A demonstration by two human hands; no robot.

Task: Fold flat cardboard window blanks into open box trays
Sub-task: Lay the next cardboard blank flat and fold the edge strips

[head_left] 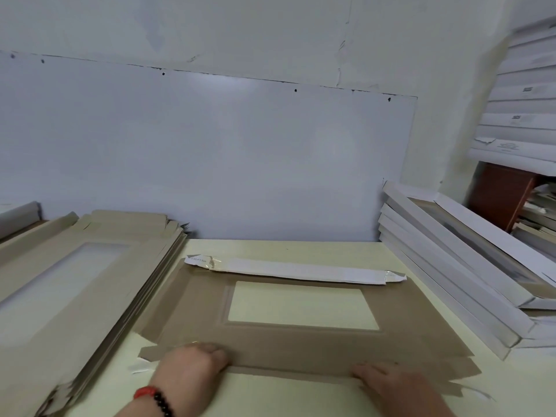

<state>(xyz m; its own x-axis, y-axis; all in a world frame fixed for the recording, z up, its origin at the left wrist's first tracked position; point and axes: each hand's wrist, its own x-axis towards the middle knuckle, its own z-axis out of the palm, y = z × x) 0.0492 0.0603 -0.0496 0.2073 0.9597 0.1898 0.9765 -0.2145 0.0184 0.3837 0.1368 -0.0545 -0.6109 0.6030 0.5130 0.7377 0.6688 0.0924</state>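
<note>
Even, soft indoor light filling scene, fairly bright. Pale glare patch showing on white wall panel [228, 85] upper centre. Shadows staying faint, only thin ones lying under blank [301, 347] edges on desk [301, 246]. Whole frame looking slightly soft; both hands and near cardboard smearing with motion blur. Wide-angle lens bending wall seam and stacks [451, 266] at right edge, left stack [75, 281] stretching outward.

brown cardboard blank [301, 347], pale yellow table [301, 398], white folded trays [445, 260], red-and-black bracelet [153, 397].

blank stack [90, 266] hemming left, folded trays [451, 266] right, bare table [285, 246] beyond
</note>
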